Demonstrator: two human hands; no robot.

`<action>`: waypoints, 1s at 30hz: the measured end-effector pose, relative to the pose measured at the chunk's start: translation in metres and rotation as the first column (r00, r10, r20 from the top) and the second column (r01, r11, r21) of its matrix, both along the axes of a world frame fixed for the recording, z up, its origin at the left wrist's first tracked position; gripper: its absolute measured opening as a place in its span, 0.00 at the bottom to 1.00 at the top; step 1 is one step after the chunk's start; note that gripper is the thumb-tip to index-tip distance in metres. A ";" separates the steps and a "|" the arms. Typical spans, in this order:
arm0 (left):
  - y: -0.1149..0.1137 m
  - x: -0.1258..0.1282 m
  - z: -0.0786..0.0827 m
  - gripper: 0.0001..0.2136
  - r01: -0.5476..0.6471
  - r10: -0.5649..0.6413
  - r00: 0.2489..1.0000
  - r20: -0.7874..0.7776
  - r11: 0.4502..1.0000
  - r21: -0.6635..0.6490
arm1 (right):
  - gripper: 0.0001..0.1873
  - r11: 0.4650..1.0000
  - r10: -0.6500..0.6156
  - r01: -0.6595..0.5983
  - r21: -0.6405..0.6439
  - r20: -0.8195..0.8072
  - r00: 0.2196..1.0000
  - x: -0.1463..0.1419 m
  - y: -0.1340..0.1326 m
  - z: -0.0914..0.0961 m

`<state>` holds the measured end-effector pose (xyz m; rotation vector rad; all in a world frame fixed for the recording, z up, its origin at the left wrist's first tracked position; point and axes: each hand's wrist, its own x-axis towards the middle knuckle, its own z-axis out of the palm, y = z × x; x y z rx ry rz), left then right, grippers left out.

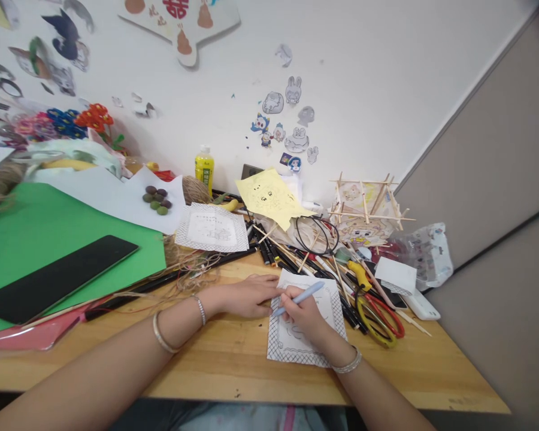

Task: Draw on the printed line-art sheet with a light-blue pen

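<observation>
A sheet of white paper (276, 347) with a cross-hatched border drawn in dark lines lies on the wooden table in front of me. My right hand (302, 314) rests on it, closed around a light blue pen (312, 291) whose tip points left toward the paper's left edge. Part of the drawing is hidden beneath this hand. My left hand (251, 296) lies flat with its fingers stretched out, the fingertips reaching the sheet's upper left edge near the pen tip.
Yellow-and-red-handled scissors (379, 320) and several black markers (291, 260) lie beyond the sheet. A stick frame (363, 200) stands at the back right. Another bordered drawing (212, 227), a yellow bottle (204, 170) and a black tablet-like slab (63, 278) on green card (27, 221) are left.
</observation>
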<state>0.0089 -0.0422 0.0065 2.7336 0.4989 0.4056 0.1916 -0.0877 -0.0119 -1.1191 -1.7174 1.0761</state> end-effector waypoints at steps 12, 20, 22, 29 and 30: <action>0.000 0.001 0.000 0.18 0.010 -0.010 1.000 0.005 1.000 0.016 | 0.15 1.000 0.003 -0.002 -0.008 0.024 1.000 0.000 -0.002 0.001; 0.001 0.002 -0.006 0.19 -0.019 0.019 1.000 0.014 0.999 0.037 | 0.13 1.000 -0.009 0.009 -0.030 0.004 1.000 0.000 -0.001 0.000; 0.001 0.002 -0.006 0.19 -0.017 0.016 1.000 0.012 0.999 0.045 | 0.13 0.999 -0.012 0.012 -0.033 0.009 1.000 0.000 -0.002 0.000; 0.002 0.001 -0.009 0.20 -0.013 0.012 1.000 0.011 0.998 0.068 | 0.13 1.000 -0.013 0.013 -0.023 0.018 1.000 0.000 -0.002 0.000; 0.002 0.001 -0.009 0.20 -0.018 0.017 1.000 0.010 0.998 0.060 | 0.13 0.999 -0.019 0.020 -0.030 0.023 1.000 0.000 -0.002 0.000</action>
